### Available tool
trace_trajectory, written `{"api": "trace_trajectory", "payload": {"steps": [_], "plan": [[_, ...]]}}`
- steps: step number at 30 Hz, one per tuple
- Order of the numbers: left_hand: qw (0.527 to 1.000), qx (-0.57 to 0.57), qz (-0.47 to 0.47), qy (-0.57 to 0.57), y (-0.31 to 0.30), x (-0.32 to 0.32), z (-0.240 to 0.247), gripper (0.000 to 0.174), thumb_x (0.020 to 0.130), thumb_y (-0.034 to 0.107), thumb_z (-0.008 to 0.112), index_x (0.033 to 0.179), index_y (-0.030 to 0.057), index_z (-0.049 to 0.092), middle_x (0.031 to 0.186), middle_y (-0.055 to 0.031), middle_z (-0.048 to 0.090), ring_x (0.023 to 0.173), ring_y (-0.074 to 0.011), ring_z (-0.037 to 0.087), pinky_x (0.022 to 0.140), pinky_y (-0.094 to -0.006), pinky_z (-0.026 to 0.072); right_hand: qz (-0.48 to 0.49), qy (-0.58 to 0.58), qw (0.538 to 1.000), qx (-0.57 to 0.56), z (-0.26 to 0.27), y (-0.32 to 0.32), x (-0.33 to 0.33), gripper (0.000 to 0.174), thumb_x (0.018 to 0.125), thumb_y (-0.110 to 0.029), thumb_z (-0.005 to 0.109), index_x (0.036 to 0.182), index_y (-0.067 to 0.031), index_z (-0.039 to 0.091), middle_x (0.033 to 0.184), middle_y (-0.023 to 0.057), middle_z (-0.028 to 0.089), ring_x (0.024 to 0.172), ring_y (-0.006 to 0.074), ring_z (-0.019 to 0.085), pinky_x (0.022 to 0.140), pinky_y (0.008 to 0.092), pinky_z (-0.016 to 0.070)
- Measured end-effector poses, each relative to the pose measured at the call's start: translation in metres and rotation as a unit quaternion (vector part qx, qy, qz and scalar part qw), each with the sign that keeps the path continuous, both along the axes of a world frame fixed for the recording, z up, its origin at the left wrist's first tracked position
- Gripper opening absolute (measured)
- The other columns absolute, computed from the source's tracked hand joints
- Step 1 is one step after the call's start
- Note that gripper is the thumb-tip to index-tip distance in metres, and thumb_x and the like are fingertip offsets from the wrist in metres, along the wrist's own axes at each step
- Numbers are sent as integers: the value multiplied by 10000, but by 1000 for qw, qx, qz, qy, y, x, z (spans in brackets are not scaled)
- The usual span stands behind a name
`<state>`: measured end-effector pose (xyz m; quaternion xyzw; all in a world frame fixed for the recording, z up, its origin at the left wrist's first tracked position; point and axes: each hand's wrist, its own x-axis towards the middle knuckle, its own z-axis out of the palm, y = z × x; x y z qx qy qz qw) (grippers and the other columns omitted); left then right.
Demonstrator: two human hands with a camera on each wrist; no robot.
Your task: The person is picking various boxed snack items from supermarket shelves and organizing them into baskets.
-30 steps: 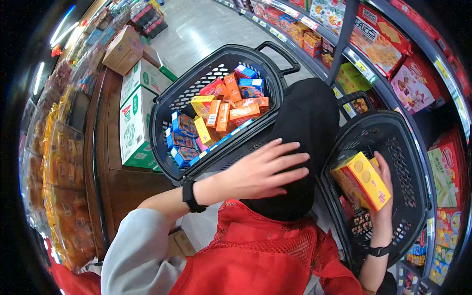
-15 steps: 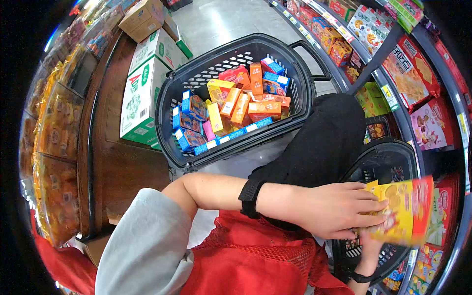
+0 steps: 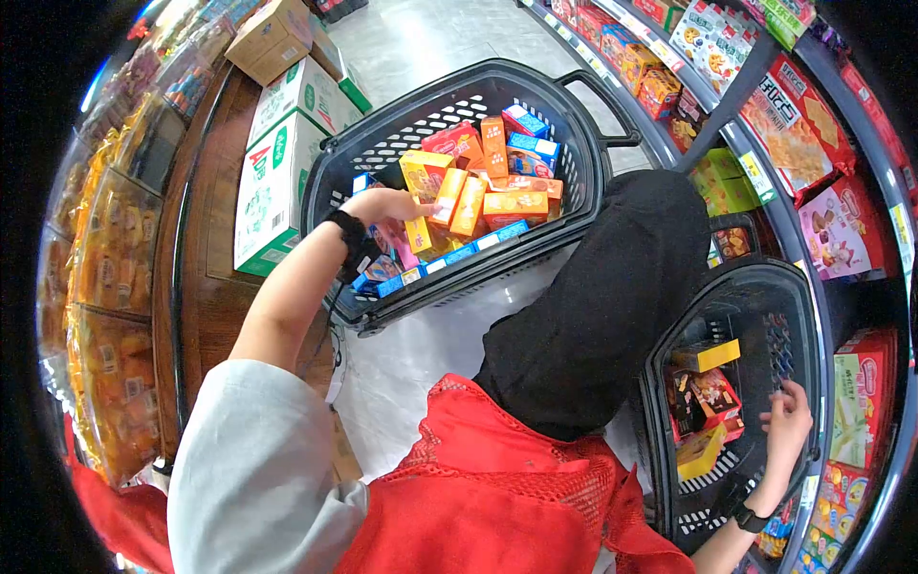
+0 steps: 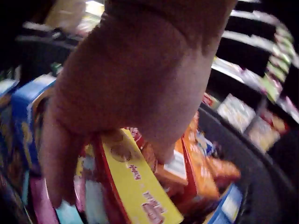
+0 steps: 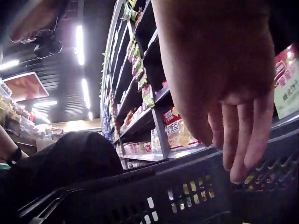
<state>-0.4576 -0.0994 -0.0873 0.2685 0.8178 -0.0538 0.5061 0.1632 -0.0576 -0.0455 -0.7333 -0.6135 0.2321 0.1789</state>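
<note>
My left hand (image 3: 382, 206) reaches down into the large black shopping basket (image 3: 597, 182), its fingers among packaged snack boxes. In the left wrist view its straight digits straddle a yellow biscuit box (image 4: 140, 182), with round biscuits printed on top. One digit touches down near an orange box (image 4: 173, 170); another points down by a blue box (image 4: 30, 107). My right hand (image 3: 789, 416) holds nothing, fingers relaxed, over the right side of the smaller black basket (image 3: 775, 287). That basket holds a black-and-red box (image 3: 712, 394) and yellow boxes, one (image 3: 703, 454) near the front.
A bent leg in black trousers (image 3: 612, 287) lies between the two baskets. Stocked shelves with price tags (image 3: 751, 177) line the right side. White-and-green cartons (image 3: 277, 191) stand behind the large basket's left, next to a brown wooden display stand (image 3: 225, 258).
The yellow box with a red end has left my hands. My left hand has swung from the small basket to the large one; my right hand has moved to the small basket's right side.
</note>
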Motion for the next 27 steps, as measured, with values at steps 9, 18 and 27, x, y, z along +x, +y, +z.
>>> {"api": "trace_trajectory", "payload": {"steps": [9, 18, 27], "plan": [[985, 156, 68, 3, -36, -74, 4, 633, 688, 87, 642, 1266, 78, 384, 1132, -99, 505, 995, -217, 544, 703, -347, 540, 28, 18, 999, -39, -4, -4, 4, 230, 843, -99, 534, 1066, -45, 536, 843, 117, 614, 519, 135, 600, 381, 234, 445], [937, 299, 140, -110, -73, -58, 102, 570, 725, 28, 577, 1255, 102, 381, 1063, -56, 565, 949, -146, 562, 771, -314, 508, 33, 36, 998, -35, 4, -3, -3, 273, 855, -137, 514, 1111, -44, 515, 873, 74, 600, 514, 102, 572, 390, 205, 419], [851, 378, 13, -364, -24, 43, 135, 654, 691, 21, 607, 1288, 45, 340, 1196, -72, 499, 1070, -156, 506, 862, -308, 467, 97, 110, 989, 28, 32, -22, -38, 219, 834, -43, 542, 1051, -12, 537, 832, 98, 627, 598, 118, 601, 499, 235, 465]]}}
